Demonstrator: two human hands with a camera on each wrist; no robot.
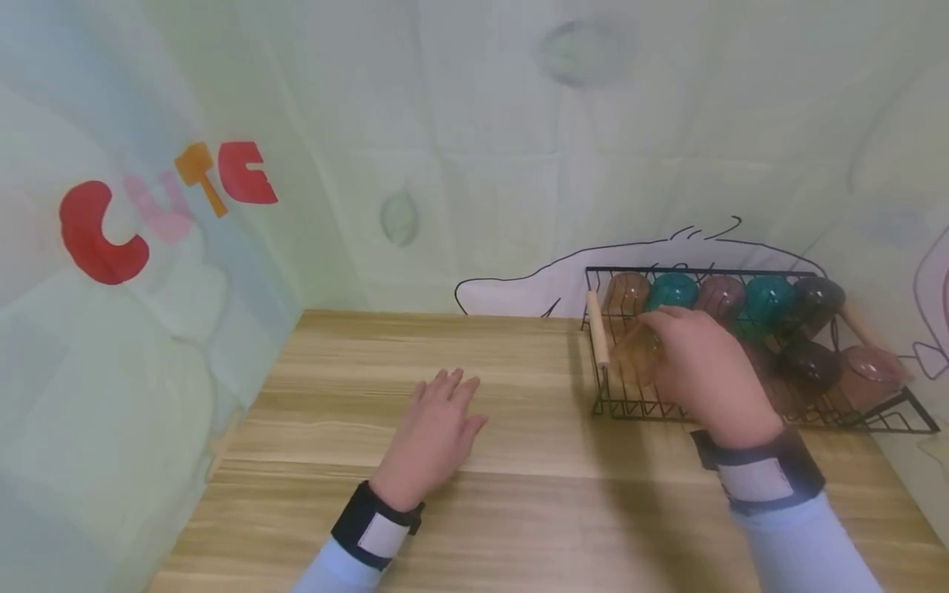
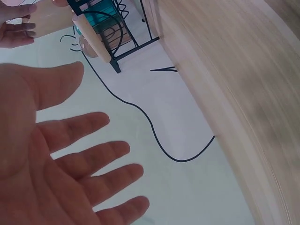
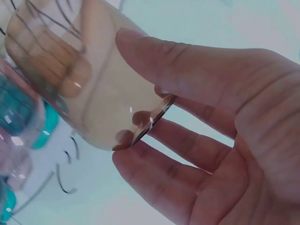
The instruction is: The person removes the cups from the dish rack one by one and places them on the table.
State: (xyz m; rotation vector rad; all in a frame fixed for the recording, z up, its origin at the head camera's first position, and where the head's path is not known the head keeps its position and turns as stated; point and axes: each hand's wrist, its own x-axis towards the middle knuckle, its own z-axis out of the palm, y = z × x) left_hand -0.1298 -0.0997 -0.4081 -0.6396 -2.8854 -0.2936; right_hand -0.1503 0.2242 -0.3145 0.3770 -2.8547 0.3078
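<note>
My right hand (image 1: 704,371) pinches an amber see-through glass (image 3: 105,108) near its rim, thumb on one side and fingertips on the other. In the head view this glass overlaps the left end of a black wire rack (image 1: 712,270) with pale wooden handles. Inside the rack stand several coloured glasses, base up: a teal glass (image 1: 673,290), a mauve glass (image 1: 721,296) and a dark grey glass (image 1: 818,301) are in the back row. Over the table to the left, my left hand (image 1: 430,436) is empty, its fingers spread and nearly straight.
A wood-grain table (image 1: 519,527) runs up to a printed cloth backdrop (image 1: 460,123). The rack sits at its back right, close to the cloth. Another cloth side with "CUTE" letters (image 1: 104,235) borders the left edge.
</note>
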